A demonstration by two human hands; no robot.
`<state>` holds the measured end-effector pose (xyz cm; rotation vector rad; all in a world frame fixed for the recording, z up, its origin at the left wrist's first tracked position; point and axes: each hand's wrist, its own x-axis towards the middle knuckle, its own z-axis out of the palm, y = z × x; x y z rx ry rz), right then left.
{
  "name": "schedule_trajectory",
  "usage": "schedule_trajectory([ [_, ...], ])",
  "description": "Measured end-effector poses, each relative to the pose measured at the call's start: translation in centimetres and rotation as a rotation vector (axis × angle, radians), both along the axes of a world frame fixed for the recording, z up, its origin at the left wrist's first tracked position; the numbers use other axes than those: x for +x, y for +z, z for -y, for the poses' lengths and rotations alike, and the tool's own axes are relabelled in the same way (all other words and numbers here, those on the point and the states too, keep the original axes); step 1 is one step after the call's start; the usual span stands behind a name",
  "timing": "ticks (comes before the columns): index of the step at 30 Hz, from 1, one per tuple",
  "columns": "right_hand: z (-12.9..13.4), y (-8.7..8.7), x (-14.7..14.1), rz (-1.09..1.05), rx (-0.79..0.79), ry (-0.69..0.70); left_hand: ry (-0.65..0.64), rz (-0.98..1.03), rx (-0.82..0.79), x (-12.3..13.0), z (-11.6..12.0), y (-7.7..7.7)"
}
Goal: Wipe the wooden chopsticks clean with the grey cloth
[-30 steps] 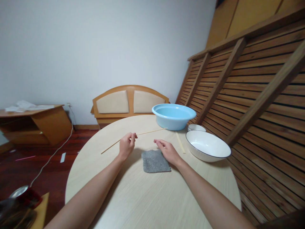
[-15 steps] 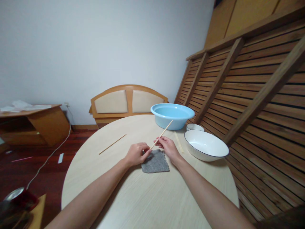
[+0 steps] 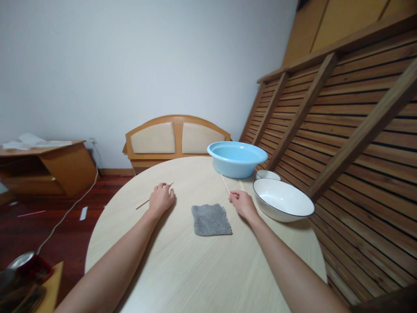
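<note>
My left hand (image 3: 161, 198) is over a thin wooden chopstick (image 3: 142, 204) lying on the left side of the table, its fingers curled round the middle. Both ends of that stick poke out from under the hand. At the right, my right hand (image 3: 243, 203) pinches a second, paler chopstick (image 3: 224, 182), which points away toward the basin. Another pale stick (image 3: 241, 184) is mostly hidden behind my right hand. Between the hands a grey felt cloth (image 3: 211, 220) with a jagged edge lies flat, untouched.
A light blue basin (image 3: 237, 168) stands at the table's far edge. To its right are a small bowl (image 3: 267, 174) and a large white bowl (image 3: 283, 202) with a dark rim. Wooden slats (image 3: 358, 165) lean beyond the round table (image 3: 182, 269).
My hands have moved apart. The left went from the pale chopstick to the one lying at the left; the right carried the pale chopstick right and down to the table, beside the other stick.
</note>
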<state>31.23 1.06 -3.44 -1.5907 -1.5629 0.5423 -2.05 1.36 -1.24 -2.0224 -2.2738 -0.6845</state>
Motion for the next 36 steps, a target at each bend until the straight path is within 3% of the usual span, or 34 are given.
schedule_trajectory([
  [7, 0.8, 0.3, -0.3, 0.325, 0.041, -0.004, 0.049, -0.061, -0.123, -0.2, 0.0, -0.2],
  [19, 2.2, 2.3, -1.8, 0.783, -0.08, -0.046, -0.082, -0.125, -0.156, 2.1, 0.9, 0.1],
  [27, 2.2, 2.0, -1.7, 0.911, -0.03, -0.137, -0.281, -0.135, -0.127, 3.0, 0.9, -0.5],
  [36, 1.6, 1.2, -1.3, 0.845, -0.063, -0.224, -0.155, -0.137, -0.145, 2.9, 1.2, 0.1],
])
